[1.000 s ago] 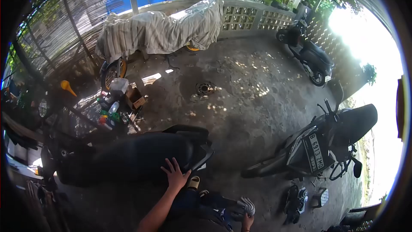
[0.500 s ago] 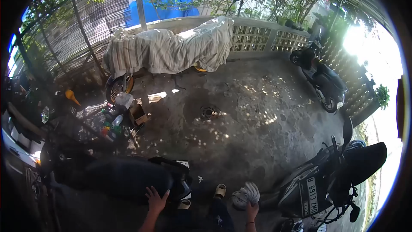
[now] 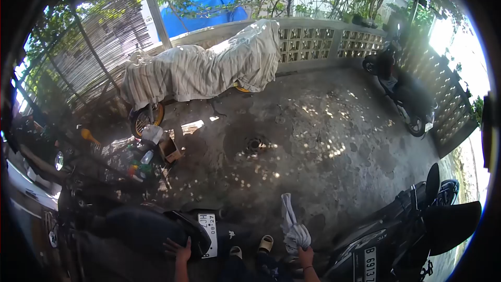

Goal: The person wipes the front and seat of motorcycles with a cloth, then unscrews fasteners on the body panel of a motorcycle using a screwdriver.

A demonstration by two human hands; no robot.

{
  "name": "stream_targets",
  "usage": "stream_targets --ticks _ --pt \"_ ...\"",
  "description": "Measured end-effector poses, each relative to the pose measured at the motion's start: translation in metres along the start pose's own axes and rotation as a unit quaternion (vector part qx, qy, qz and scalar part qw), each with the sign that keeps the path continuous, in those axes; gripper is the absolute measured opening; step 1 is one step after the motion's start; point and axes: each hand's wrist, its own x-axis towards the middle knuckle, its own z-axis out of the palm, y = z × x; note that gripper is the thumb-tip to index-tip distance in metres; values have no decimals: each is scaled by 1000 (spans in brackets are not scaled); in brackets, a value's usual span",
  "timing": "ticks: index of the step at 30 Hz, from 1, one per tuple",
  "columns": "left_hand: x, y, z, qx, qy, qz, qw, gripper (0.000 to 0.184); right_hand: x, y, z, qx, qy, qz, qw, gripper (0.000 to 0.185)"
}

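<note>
My left hand (image 3: 179,250) rests with fingers spread on the rear of a black motorcycle (image 3: 135,230), beside its white number plate (image 3: 207,232). In my right hand (image 3: 306,257) is a bunched grey-white cloth (image 3: 297,234), gripped at its lower end. One end of the cloth sticks out upward over the concrete floor. My sandalled feet (image 3: 266,244) show between the two hands. To the right of the cloth stands another black motorcycle (image 3: 386,235), its plate partly cut off by the frame edge.
A motorcycle under a striped cover (image 3: 203,70) stands by the low wall. A cardboard box (image 3: 169,149) and several bottles lie at the left. A dark scooter (image 3: 407,96) is parked at the back right. A round drain (image 3: 255,144) lies mid-floor.
The view has shifted, and the near motorcycle's plate has come into sight. My left hand has slid towards the motorcycle's rear. The cloth in my right hand has swung out and hangs more loosely.
</note>
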Motion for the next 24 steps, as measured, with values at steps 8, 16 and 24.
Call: stream_targets --ticks 8,16,24 --pt "16 -10 20 59 60 44 995 107 30 50 -14 -27 11 -9 1000 39" --pt "21 -11 26 95 55 3 994 101 54 43 -43 -81 -116 76 987 34" --pt "1 8 10 81 36 -6 996 100 120 -46 6 -64 -55 6 996 34"
